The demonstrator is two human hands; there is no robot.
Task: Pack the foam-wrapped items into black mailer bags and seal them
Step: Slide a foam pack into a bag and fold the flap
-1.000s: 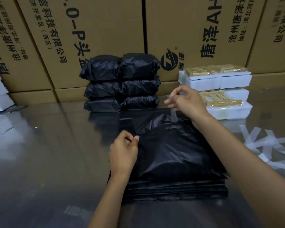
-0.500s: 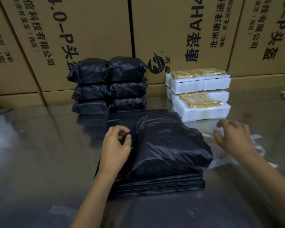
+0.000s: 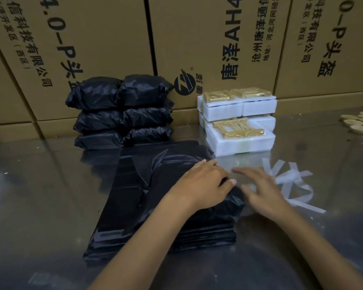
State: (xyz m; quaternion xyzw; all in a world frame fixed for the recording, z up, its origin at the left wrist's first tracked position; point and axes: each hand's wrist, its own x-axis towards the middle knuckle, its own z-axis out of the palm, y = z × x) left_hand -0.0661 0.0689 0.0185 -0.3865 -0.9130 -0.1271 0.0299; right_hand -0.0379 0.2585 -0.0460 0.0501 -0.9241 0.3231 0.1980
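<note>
The filled black plastic mailer bag [image 3: 176, 183] is lying on top of a flat stack of empty black mailer bags [image 3: 161, 235] in the middle of the glossy grey surface [image 3: 40, 195]. The left hand [image 3: 205, 185] is pressing down on the bulging right part of the bag, fingers fairly straight and thumb spread toward the right edge, gripping nothing. The right hand [image 3: 260, 189] is blurred just beside the bag's right end, fingers extended and loose, apparently empty.

The film is looking thin, slick and crinkly, so it is likely sliding easily over the stack beneath; the foam block inside is probably light and mildly stiff, giving the parcel a firm core to press against. Holding it by flat pressure on that core, or by both short ends, seems safer than pinching loose film, which could tear or slip.

Behind, six sealed black parcels [image 3: 122, 114] are sitting stacked against the brown cardboard cartons [image 3: 218, 38], with white foam blocks holding gold-coloured items [image 3: 239, 122] waiting just right of them, and clear peeled strips [image 3: 291, 183] lying near the right hand
</note>
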